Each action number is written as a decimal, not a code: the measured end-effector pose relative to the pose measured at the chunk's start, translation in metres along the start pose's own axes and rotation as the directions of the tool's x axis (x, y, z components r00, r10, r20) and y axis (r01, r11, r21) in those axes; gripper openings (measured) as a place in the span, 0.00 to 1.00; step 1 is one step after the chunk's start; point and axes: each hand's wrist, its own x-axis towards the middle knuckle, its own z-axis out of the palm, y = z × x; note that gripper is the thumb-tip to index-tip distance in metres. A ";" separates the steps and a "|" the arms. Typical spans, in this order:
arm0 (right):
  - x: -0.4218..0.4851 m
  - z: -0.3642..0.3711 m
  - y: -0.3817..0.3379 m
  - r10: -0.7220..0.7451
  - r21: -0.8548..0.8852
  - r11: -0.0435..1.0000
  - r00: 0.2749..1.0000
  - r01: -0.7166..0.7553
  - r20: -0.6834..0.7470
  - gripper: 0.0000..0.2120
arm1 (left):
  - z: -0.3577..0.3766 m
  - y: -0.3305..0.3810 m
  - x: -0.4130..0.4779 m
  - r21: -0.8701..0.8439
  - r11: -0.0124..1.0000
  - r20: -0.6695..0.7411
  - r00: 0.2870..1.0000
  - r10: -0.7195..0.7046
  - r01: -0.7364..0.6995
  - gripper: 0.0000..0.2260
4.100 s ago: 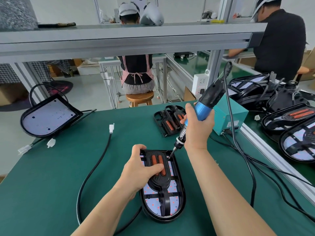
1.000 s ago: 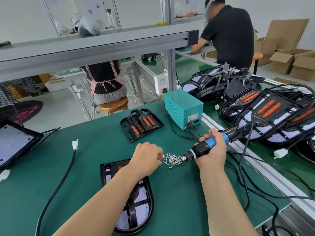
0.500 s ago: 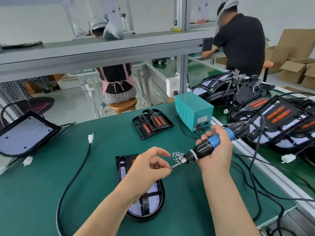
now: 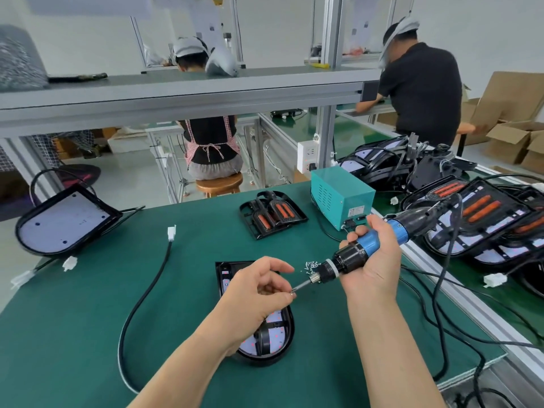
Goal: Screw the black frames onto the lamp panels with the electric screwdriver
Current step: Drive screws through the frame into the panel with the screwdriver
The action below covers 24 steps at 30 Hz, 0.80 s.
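My right hand (image 4: pixel 372 260) grips the blue-and-black electric screwdriver (image 4: pixel 359 254), held nearly level with its bit pointing left. My left hand (image 4: pixel 259 293) pinches a small screw (image 4: pixel 292 293) right at the bit's tip. Both hands hover above the green mat. Beneath my left hand lies a lamp panel (image 4: pixel 270 340) with a black frame on it, mostly hidden by the hand. A little pile of loose screws (image 4: pixel 310 265) lies on the mat beside the screwdriver's nose.
A spare black frame with orange strips (image 4: pixel 272 214) lies farther back. A teal power box (image 4: pixel 341 197) stands at the right rear. Another panel (image 4: pixel 63 222) leans at the left edge. A black cable (image 4: pixel 141 298) crosses the mat. Stacked panels (image 4: pixel 477 219) fill the right bench.
My left hand left the lamp panel, reached to the screw pile and now holds a screw at the bit. The screwdriver rose from the pile and turned level.
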 end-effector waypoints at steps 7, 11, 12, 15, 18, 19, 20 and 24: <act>-0.009 0.006 0.002 0.018 -0.003 1.000 1.000 -0.018 0.007 0.08 | -0.006 0.000 -0.008 -0.005 1.000 -0.025 1.000 0.001 -0.001 0.15; -0.014 0.009 0.006 -0.003 -0.048 0.999 0.999 0.005 0.036 0.08 | -0.005 -0.001 -0.014 0.002 1.000 -0.061 0.998 -0.010 0.010 0.15; -0.015 0.009 0.006 -0.013 -0.059 0.998 0.999 0.016 0.047 0.08 | -0.005 -0.002 -0.015 0.008 1.000 -0.080 0.997 -0.010 0.010 0.15; -0.018 0.011 0.008 -0.051 -0.080 0.995 0.995 0.058 0.082 0.08 | -0.002 -0.005 -0.018 0.016 1.000 -0.136 0.991 -0.015 0.017 0.15; -0.021 0.014 0.009 -0.077 -0.091 0.992 0.991 0.087 0.109 0.09 | -0.002 -0.006 -0.019 -0.009 1.000 -0.150 0.988 -0.029 0.028 0.15; -0.022 0.015 0.009 -0.083 -0.093 0.991 0.990 0.094 0.116 0.09 | -0.002 -0.007 -0.020 -0.015 0.999 -0.153 0.988 -0.031 0.029 0.15; -0.022 0.015 0.009 -0.086 -0.097 0.990 0.989 0.098 0.123 0.09 | -0.002 -0.007 -0.020 -0.019 0.999 -0.156 0.987 -0.031 0.028 0.15; -0.024 0.015 0.008 -0.085 -0.122 0.987 0.986 0.102 0.142 0.09 | -0.004 -0.007 -0.023 -0.051 0.998 -0.149 0.988 -0.045 0.038 0.14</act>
